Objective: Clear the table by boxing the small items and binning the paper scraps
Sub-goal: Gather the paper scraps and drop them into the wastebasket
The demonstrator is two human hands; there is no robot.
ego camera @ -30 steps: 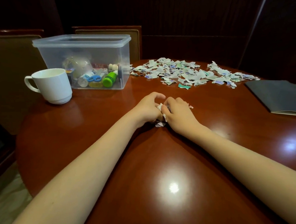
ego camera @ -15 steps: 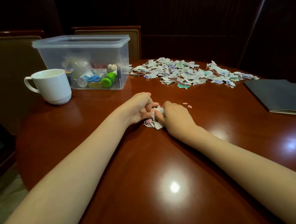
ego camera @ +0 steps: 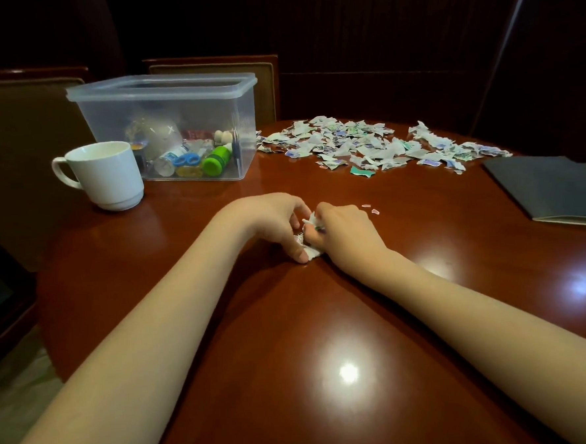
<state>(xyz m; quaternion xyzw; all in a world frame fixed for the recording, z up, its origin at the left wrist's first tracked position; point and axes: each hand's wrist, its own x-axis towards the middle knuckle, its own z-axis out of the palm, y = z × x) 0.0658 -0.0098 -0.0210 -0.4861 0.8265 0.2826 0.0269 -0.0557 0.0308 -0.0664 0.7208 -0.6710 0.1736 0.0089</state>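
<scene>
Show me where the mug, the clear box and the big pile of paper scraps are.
mug (ego camera: pixel 107 176): head view, on its white side wall.
box (ego camera: pixel 174 95): head view, on the front of its rim.
scrap pile (ego camera: pixel 359 145): head view, on a scrap near the pile's middle.

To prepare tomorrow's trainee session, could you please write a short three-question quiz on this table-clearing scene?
1. True or false: the clear plastic box already holds small items.
2. The left hand and right hand are: A) lifting the box; B) gripping a small bunch of paper scraps between them; C) lying flat and empty.
3. Fill in: seen from the camera, the big pile of paper scraps lies to the ___ of the box.
Key: 1 true; 2 B; 3 right.
</scene>
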